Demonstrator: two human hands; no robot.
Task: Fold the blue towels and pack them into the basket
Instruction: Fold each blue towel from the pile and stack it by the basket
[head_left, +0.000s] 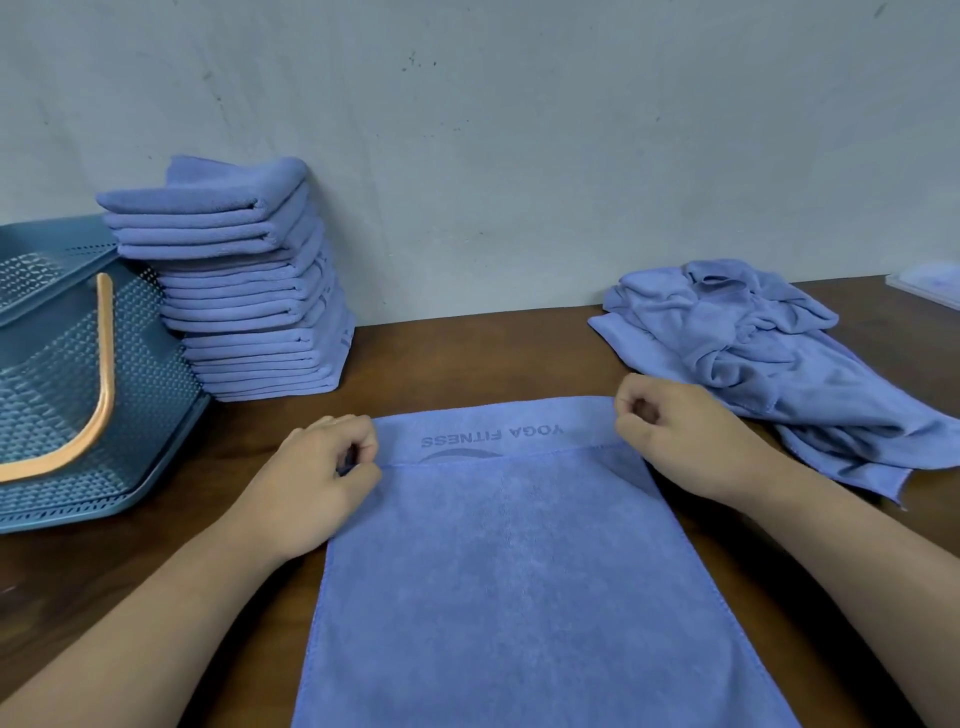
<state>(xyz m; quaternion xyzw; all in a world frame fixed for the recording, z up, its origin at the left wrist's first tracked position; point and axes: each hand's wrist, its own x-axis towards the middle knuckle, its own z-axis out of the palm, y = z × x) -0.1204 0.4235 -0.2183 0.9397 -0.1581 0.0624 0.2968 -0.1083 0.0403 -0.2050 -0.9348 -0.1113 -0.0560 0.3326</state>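
A blue towel (519, 582) lies flat in front of me, doubled over, its upper layer ending short of the far edge so a strip printed YOGA FITNESS shows. My left hand (317, 473) pinches the upper layer's far left corner. My right hand (675, 436) pinches the far right corner. A tall stack of folded blue towels (249, 280) leans against the wall at the left. The blue perforated basket (140, 395) with an orange handle stands at the far left beside the stack. A heap of unfolded blue towels (753, 353) lies at the right.
Everything sits on a dark wooden table (467, 358) pushed against a grey wall (519, 130). A pale flat object (930, 283) shows at the right edge near the wall.
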